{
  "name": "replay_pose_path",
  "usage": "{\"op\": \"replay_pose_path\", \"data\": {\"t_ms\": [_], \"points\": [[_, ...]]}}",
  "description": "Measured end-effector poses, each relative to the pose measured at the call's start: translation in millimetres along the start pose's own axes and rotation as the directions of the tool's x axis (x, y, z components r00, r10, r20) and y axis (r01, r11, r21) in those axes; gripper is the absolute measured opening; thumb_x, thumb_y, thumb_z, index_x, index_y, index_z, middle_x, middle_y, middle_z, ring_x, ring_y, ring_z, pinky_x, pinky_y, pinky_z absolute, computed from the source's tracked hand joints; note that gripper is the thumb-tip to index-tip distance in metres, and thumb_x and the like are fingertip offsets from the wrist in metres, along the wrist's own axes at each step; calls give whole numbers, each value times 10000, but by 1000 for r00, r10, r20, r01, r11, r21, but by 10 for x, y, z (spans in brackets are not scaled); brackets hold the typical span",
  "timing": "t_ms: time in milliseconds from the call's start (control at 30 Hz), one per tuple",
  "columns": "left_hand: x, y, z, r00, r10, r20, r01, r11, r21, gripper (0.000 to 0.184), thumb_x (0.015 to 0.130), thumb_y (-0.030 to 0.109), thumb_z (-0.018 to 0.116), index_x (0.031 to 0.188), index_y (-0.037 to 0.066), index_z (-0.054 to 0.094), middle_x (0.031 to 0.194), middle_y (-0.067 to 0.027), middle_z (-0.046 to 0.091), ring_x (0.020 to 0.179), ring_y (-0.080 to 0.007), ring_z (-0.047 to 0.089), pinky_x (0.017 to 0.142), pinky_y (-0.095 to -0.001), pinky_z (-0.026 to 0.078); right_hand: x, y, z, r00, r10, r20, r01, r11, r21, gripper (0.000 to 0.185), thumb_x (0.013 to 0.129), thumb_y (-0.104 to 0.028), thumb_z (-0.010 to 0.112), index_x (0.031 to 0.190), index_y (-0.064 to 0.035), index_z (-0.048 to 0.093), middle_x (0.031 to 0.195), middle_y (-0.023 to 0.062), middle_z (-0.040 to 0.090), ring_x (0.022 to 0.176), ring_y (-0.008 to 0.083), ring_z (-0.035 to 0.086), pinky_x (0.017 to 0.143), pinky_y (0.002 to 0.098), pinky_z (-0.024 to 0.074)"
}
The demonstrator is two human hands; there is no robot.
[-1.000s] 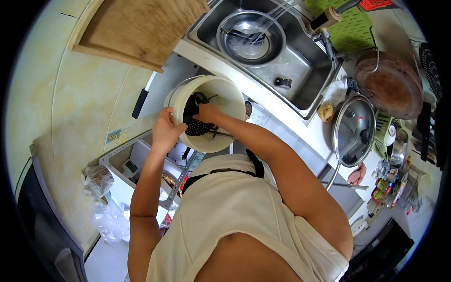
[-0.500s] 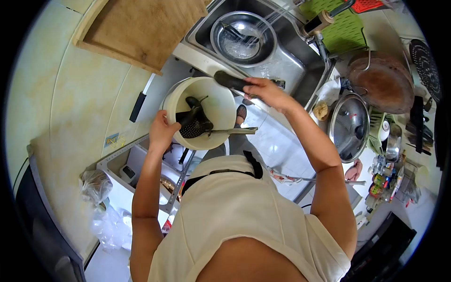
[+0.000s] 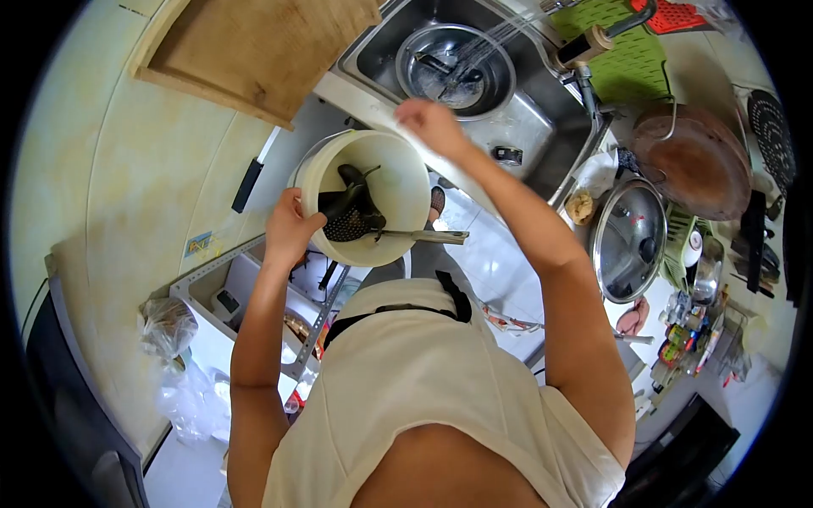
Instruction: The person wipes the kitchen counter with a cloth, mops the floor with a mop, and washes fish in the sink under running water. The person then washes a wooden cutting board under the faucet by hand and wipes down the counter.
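Note:
My left hand (image 3: 290, 227) grips the rim of a cream bucket (image 3: 405, 169), thumb inside, fingers outside. Inside the bucket lie a black slotted ladle (image 3: 345, 227) with a metal handle over the rim, and dark, glossy, long vegetables (image 3: 349, 176), one with a curved stem. My right hand (image 3: 432, 127) is smeared by motion above the sink's near edge, between bucket and basin; its fingers cannot be made out. Water runs into a metal basin (image 3: 506, 80) in the sink (image 3: 542, 114), with dark pieces (image 3: 434, 63) in it.
A wooden board (image 3: 254, 51) juts in at upper left, a black-handled knife (image 3: 247, 184) below it. The tap (image 3: 584, 51) stands at the sink's right. A glass lid (image 3: 631, 237) and a round brown board (image 3: 694, 157) lie on the right. Below left is a metal-framed shelf (image 3: 212, 288).
My right hand has moved up and left toward the basin. The dark elongated vegetable it held no longer shows in it. My left hand still holds the bucket.

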State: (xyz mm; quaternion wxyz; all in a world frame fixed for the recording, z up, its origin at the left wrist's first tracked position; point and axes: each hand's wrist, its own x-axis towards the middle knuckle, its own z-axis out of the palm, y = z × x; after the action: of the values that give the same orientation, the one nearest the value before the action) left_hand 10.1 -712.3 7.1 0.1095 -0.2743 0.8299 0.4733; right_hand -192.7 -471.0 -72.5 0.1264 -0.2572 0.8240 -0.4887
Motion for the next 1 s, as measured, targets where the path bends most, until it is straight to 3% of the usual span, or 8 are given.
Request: {"op": "replay_pose_path", "data": {"t_ms": [33, 100, 167, 367, 467, 700, 767, 1000], "points": [[-11, 40, 0, 999, 44, 17, -44, 999, 19, 466, 668, 65, 693, 1093, -21, 522, 760, -55, 591, 596, -113, 535, 518, -253, 423, -119, -126, 211, 988, -34, 152, 30, 999, 30, 184, 826, -209, 576, 931, -82, 658, 833, 146, 665, 732, 302, 643, 697, 398, 505], [-27, 121, -9, 999, 43, 24, -46, 994, 97, 474, 660, 70, 699, 1091, -19, 525, 768, -66, 598, 607, -119, 547, 536, -252, 435, -298, -169, 710, 917, -66, 392, 110, 990, -90, 196, 825, -183, 609, 988, -87, 656, 920, 98, 654, 858, 243, 633, 757, 371, 501], [-69, 226, -1, 998, 58, 26, -61, 986, 158, 482, 652, 75, 704, 1092, -15, 528, 777, -76, 606, 624, -128, 562, 559, -256, 448, -438, -300, 1067, 852, -59, 520, 167, 972, -164, 266, 807, -202, 625, 1058, -114, 635, 1042, 115, 623, 985, 277, 604, 860, 398, 472], [-165, 369, 1, 996, 81, 19, -84, 977, 195, 496, 647, 82, 701, 1107, 3, 533, 795, -85, 629, 671, -150, 595, 639, -280, 479, -652, 82, 2036, 875, -208, 438, 442, 713, -545, 372, 845, -214, 556, 1203, -111, 560, 1074, 142, 587, 999, 320, 595, 882, 528, 423], [-153, 320, -23, 998, 60, 27, -63, 989, 130, 507, 640, 103, 706, 1110, 10, 537, 777, -85, 632, 667, -164, 599, 646, -292, 481, -562, 66, 2038, 832, 6, 555, 390, 705, -592, 352, 868, -221, 513, 1183, -70, 556, 1078, 131, 593, 976, 308, 606, 916, 573, 379], [-9, -9, -13, 998, 56, 0, -56, 998, 7, 501, 638, 143, 718, 1094, 22, 550, 773, -74, 628, 671, -168, 598, 630, -294, 473, -465, -738, 1004, 649, 91, 755, 341, 853, -396, 372, 849, -286, 550, 1089, -4, 582, 956, 185, 629, 837, 316, 651, 743, 397, 513], [48, -140, -22, 999, 34, -8, -34, 999, 13, 495, 641, 148, 717, 1086, 15, 547, 774, -70, 622, 673, -164, 593, 629, -297, 470, -537, -870, 641, 732, -15, 682, 331, 882, -335, 394, 857, -342, 566, 1045, 3, 587, 934, 192, 626, 805, 336, 651, 718, 424, 514], [46, -187, -152, 999, -35, -27, 36, 999, 32, 477, 646, 143, 714, 1073, 15, 545, 766, -73, 617, 671, -178, 593, 641, -304, 468, -425, -608, -612, 982, -2, 188, 132, 715, -686, 424, 877, -417, 544, 1093, -54, 577, 984, 146, 628, 778, 340, 643, 648, 426, 521]]}}
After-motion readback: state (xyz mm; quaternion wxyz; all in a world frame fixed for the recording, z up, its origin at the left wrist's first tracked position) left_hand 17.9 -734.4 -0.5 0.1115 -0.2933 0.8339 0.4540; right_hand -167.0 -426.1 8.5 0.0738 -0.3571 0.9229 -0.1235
